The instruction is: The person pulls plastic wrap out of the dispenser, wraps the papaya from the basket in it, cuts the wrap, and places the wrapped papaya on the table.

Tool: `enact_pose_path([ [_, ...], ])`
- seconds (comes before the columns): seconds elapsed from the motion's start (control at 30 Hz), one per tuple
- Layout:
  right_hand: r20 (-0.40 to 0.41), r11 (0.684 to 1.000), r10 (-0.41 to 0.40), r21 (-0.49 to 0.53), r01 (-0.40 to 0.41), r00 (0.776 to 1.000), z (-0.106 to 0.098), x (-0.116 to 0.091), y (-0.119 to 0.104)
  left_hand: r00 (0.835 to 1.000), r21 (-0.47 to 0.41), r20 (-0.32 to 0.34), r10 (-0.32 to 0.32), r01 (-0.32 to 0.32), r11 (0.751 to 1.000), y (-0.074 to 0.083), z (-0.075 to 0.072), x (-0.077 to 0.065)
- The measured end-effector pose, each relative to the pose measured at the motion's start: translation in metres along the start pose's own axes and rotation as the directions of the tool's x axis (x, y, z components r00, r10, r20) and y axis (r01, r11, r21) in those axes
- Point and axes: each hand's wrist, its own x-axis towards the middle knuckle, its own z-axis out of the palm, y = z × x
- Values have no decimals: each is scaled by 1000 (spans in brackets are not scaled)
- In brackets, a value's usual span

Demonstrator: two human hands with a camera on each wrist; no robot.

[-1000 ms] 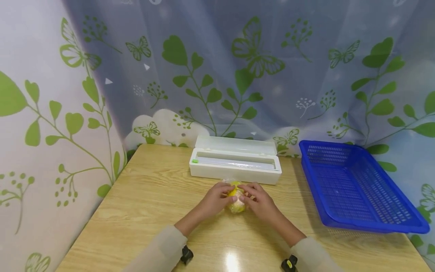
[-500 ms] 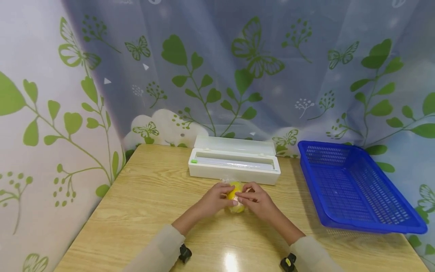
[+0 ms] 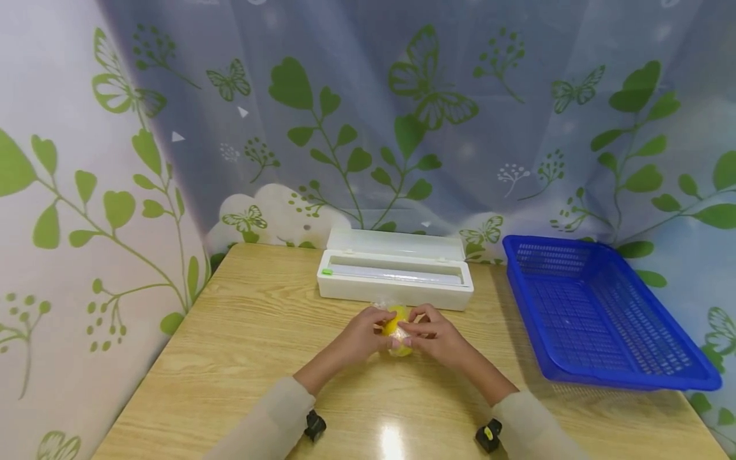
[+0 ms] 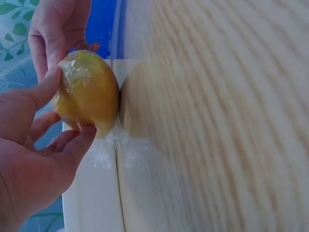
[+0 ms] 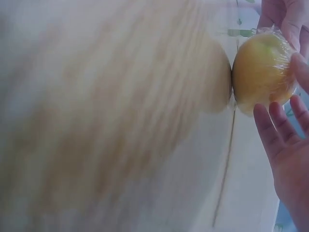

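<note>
A rounded yellow fruit in clear plastic wrap is between both hands, just in front of the white box. My left hand grips it from the left, thumb on one side and fingertips on the other, as the left wrist view shows of the fruit. On the other side, my right hand has thumb and fingertips at the wrap. In the right wrist view its thumb lies against the fruit and its other fingers spread along the lower side. Loose crinkled film sticks out at the fruit's far end.
Behind the hands stands a long white cling film box, its clear lid raised, with a green slider at the left. A blue plastic basket sits at the right of the wooden table. Patterned curtains border the back and left.
My right fingers and thumb have shifted over the wrap, the fingers now a little more drawn together. My left hand keeps its grip on the fruit, which stays in nearly the same place.
</note>
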Motion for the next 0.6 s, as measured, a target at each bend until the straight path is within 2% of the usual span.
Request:
enact_pose_path([
  [0.13,11,999,-38,1,38,999,0,2,1,1000,-5,4,5,-5,1000,-1,-2,-1],
  [0.23,26,998,-54,16,53,998,0,2,2,1000,-11,-17,13,-13,1000,-2,0,-2],
  [0.37,41,999,-28,38,26,999,-1,2,3,999,-17,-47,18,-18,1000,-2,2,-4],
  [0.6,35,999,8,35,-9,999,-1,9,3,999,-13,-54,3,-4,1000,2,0,-4],
])
